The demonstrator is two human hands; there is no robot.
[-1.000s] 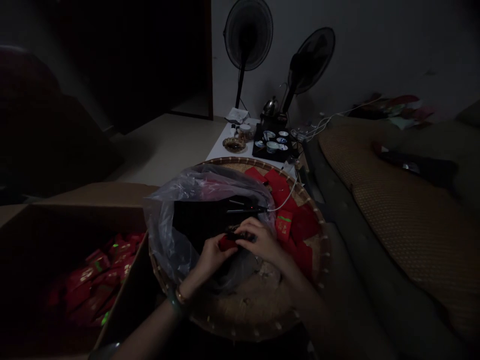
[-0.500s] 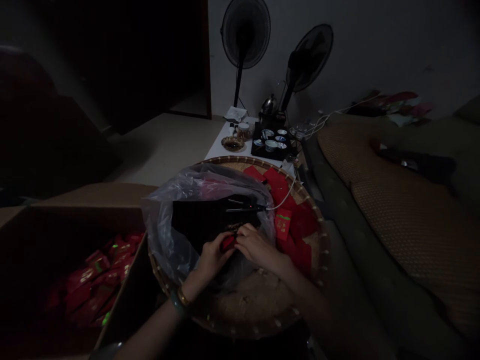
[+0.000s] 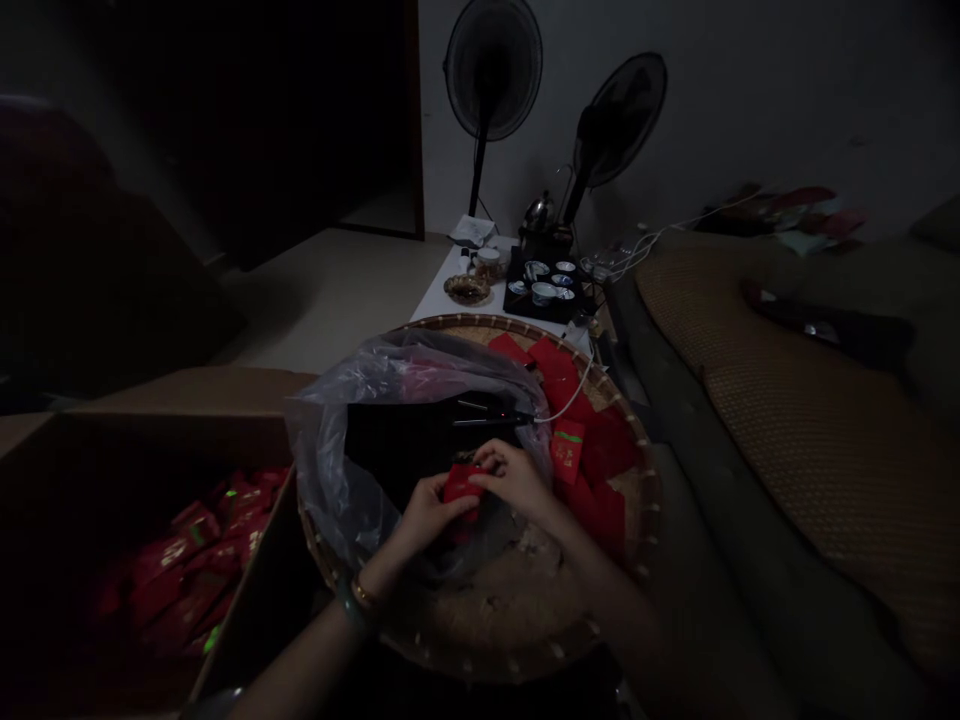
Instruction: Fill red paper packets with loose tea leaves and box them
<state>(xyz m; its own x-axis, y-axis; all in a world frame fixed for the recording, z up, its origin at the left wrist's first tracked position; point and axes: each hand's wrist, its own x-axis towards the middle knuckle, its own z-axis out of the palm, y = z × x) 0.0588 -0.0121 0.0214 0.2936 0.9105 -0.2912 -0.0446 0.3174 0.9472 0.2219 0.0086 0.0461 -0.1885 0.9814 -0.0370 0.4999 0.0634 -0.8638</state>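
Note:
A small red packet [image 3: 462, 484] is pinched in my left hand [image 3: 429, 512], thumb in front. My right hand [image 3: 513, 476] grips the same packet at its upper right edge with thumb and fingertips. Both hands are over a round woven bamboo tray [image 3: 525, 610]. Just beyond them lies a black two-armed tool [image 3: 493, 415] with a small red light and a white cord. A clear plastic bag [image 3: 322, 470] with dark contents spreads over the tray's left side. Flat red packets [image 3: 568, 448] cover its right side.
At the left stands an open cardboard box [image 3: 240, 390] with many filled red packets [image 3: 202, 560]. Behind the tray, a white table [image 3: 436, 300] bears a black tea tray [image 3: 517, 305] with cups. Two fans [image 3: 493, 70] stand by the wall. A woven mat [image 3: 810, 400] covers the seat at right.
The packet has been brought up and turned, so its red face now shows between my hands. My right hand has shifted slightly up and right. The black tool has stayed in place.

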